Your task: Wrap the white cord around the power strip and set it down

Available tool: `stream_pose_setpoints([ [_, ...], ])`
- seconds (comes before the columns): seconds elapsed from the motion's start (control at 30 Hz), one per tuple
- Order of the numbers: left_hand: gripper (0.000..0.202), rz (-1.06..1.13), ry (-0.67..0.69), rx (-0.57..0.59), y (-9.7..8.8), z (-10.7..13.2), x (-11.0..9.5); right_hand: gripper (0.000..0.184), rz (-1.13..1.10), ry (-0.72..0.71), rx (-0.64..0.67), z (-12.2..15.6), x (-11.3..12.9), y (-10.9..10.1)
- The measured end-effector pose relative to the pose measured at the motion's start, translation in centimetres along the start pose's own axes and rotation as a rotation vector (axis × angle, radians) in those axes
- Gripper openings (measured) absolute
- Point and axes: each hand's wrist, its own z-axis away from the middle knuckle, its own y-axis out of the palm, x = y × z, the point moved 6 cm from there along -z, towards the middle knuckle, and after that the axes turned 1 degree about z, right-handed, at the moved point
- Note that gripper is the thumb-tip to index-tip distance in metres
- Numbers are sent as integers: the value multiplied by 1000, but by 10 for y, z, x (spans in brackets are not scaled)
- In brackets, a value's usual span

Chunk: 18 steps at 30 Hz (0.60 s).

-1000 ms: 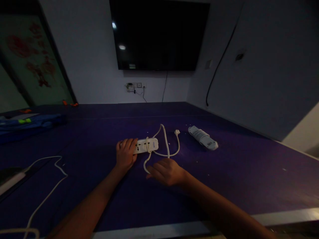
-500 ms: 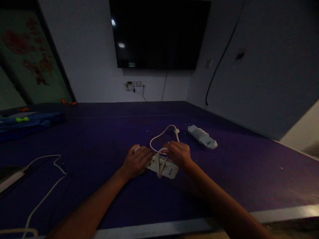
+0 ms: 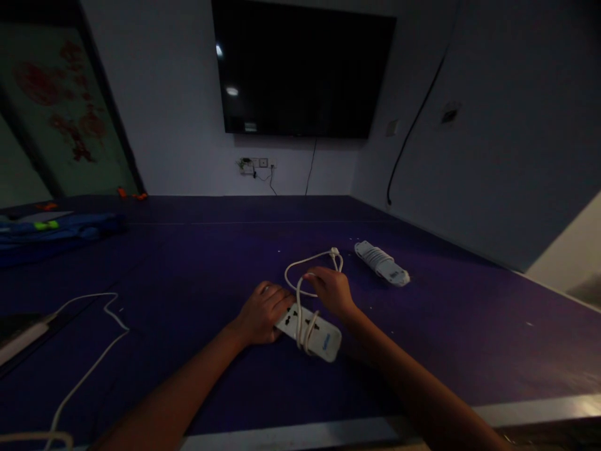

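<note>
A broad, smooth, deep-purple bench (image 3: 197, 269) with a pale front edge (image 3: 300, 435), and on its right lies a white, oblong plastic power strip (image 3: 382, 264), white cord wound round its middle! Just left of that, a small white plastic plug (image 3: 334, 252). Far left, crumpled blue fabric (image 3: 89, 228) with a yellow-green patch, small orange objects (image 3: 140, 196) beyond, a thin white cable (image 3: 127, 329) snaking nearer, tiny white specks (image 3: 279, 251) scattered about.

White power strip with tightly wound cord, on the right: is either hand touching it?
No, the left hand grips another white oblong power strip, and the right hand holds its cream cord.
</note>
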Motion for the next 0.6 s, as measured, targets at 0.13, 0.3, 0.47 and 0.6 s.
stream_pose_setpoints([
  [0.13, 47, 83, -77, -86, -3, -1, 1, 39, -9, 91, 31, -2, -11, 1],
  [0.3, 48, 107, -214, -246, -16, -1, 12, 44, -39, 184, -87, -5, -25, -15],
  [0.47, 48, 180, -226, -268, -21, -3, 9, 45, -51, 186, -78, -6, -31, -13],
  [0.6, 47, 212, -220, -296, -24, -2, 6, 46, -34, 183, -35, -5, -33, -1],
])
